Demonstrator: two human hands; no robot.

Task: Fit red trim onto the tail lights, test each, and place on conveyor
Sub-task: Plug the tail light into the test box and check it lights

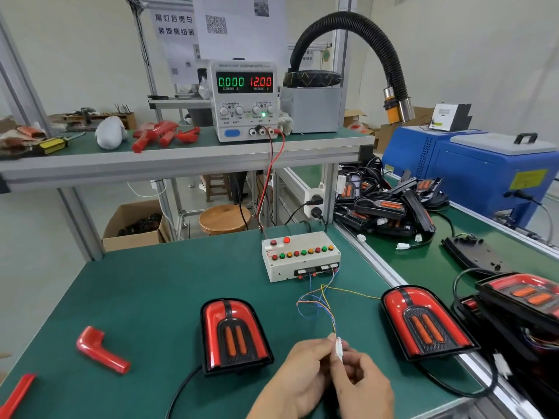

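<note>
Head view: green table (pixel 151 297), conveyor (pixel 423 261) along its right edge with a pile of dark lamps (pixel 390 204). Tail light (pixel 234 335) lies mid-table, face up, long axis running away from the person, rounded end far, cable end near. Second tail light (pixel 425 323) sits on the table's right edge, rounded end far, tilted leftward. Loose red trim (pixel 101 350) lies left. Left hand (pixel 305 376) and right hand (pixel 363 385) together pinch a white plug (pixel 338 349) wired to the test box (pixel 299 260).
</note>
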